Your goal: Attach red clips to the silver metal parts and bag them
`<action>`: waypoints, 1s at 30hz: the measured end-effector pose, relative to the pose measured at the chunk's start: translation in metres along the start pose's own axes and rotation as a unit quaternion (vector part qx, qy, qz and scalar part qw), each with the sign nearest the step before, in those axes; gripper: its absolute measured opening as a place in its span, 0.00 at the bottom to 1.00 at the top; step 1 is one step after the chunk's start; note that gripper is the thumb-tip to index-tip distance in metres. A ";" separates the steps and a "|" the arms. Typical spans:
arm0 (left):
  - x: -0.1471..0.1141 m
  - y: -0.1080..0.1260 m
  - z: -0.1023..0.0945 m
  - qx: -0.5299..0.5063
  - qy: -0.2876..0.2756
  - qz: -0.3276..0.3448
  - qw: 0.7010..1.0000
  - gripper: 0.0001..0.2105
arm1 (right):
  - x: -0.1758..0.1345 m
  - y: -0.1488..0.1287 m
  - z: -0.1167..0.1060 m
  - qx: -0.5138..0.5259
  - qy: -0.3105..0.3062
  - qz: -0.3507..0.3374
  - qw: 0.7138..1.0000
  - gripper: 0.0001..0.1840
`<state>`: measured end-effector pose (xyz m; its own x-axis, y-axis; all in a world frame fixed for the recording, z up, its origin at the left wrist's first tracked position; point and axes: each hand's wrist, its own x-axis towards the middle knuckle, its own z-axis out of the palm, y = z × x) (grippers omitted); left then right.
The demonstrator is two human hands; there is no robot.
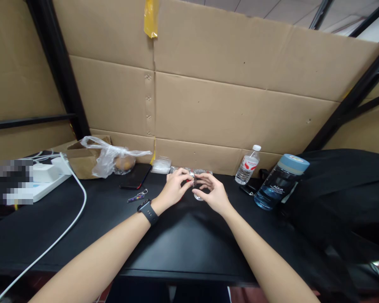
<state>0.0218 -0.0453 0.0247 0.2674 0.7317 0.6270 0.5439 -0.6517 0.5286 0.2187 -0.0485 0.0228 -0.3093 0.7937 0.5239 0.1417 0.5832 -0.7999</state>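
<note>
Above the middle of the black table, my left hand (177, 186) and my right hand (215, 194) meet over a small clear, shiny item (194, 181). My left thumb and fingers close on its near side, where a bit of red shows. Curled around its other side are my right thumb and fingers. A round transparent end (198, 197) shows low between the hands. Its exact kind is too small to make out. Behind the fingers lies a clear plastic wrapper (205, 171), partly hidden. My left wrist wears a dark watch (148, 211).
On the left are a keychain (138, 196), a dark phone (135, 176), a knotted plastic bag (113, 158) and a white power strip (47, 185) with a cable. To the right stand a water bottle (248, 165) and a blue-lidded bottle (279, 185). Cardboard (208, 105) walls the back.
</note>
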 end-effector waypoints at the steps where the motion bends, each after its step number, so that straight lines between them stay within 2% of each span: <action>1: 0.000 0.000 0.000 0.005 0.012 0.000 1.000 0.06 | 0.000 0.000 0.001 0.007 -0.001 0.002 1.000 0.26; 6: -0.004 0.002 0.003 0.060 0.043 0.002 0.997 0.06 | -0.001 0.002 0.004 0.017 0.014 0.014 1.000 0.24; 9: -0.006 0.004 0.002 0.105 0.054 0.030 0.993 0.06 | -0.001 0.005 0.004 0.018 0.018 0.020 0.999 0.22; 14: -0.006 0.007 -0.001 0.156 0.059 0.065 0.984 0.06 | 0.001 0.006 -0.001 0.002 -0.010 0.022 1.000 0.17; 20: -0.005 0.006 -0.002 0.149 0.065 0.067 0.984 0.06 | 0.002 -0.004 -0.010 -0.115 -0.057 -0.051 0.990 0.10; 30: -0.005 -0.003 0.002 0.137 0.029 0.090 0.986 0.04 | 0.002 0.000 -0.008 -0.181 -0.026 -0.074 0.980 0.05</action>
<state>0.0203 -0.0465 0.0194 0.3375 0.5906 0.7330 0.6885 -0.6859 0.2356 0.2257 -0.0458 0.0258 -0.3979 0.6907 0.6039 0.4135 0.7226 -0.5540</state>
